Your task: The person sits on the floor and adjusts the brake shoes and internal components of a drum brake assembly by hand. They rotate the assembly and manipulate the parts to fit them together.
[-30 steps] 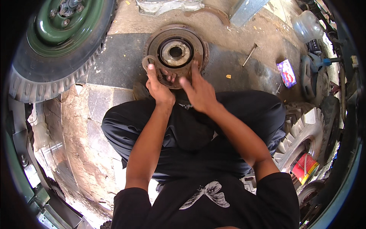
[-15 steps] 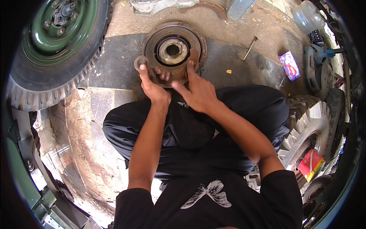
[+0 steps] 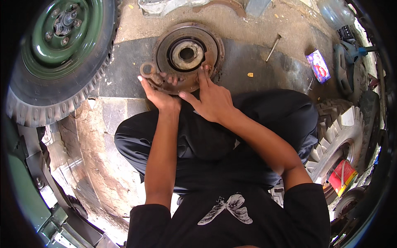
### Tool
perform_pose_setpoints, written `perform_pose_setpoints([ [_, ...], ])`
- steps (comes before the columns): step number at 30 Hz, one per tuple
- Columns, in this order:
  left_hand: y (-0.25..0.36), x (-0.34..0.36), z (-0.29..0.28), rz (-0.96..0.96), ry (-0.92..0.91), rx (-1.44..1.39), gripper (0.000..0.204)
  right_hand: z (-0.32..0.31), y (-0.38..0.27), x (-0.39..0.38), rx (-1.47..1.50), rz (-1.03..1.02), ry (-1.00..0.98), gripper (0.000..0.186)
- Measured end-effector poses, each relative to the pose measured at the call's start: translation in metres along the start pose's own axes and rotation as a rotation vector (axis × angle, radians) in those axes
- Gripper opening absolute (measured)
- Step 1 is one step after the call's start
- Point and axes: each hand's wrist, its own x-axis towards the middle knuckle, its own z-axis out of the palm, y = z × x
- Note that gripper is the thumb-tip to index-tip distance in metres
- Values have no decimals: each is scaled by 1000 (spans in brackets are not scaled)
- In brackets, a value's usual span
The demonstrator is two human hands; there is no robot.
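Observation:
A rusty round metal hub disc with a pale central ring lies on the floor before my crossed legs. My left hand is at its lower left, fingers curled round a small rusty part with a ringed end; exactly how it sits against the disc is unclear. My right hand reaches onto the disc's lower-right face, index and middle fingers stretched out and touching it, thumb apart toward the left.
A green wheel with a tire stands at left. Behind are a metal casting and curved band. At right are a thin rod, purple packet, plastic jug, treaded tire and red can.
My left hand and the ringed part have shifted left, with more of the part now showing. My right hand stays on the disc, slightly shifted. The view has also moved a little.

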Motion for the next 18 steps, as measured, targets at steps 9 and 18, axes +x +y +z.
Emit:
perform_pose_setpoints([
  [9,3,-16,15,-66,-27,49,75,-7,2,1,52,22,4,120],
  [18,-2,-16,9,-18,-92,-11,67,-10,6,11,69,50,34,122],
])
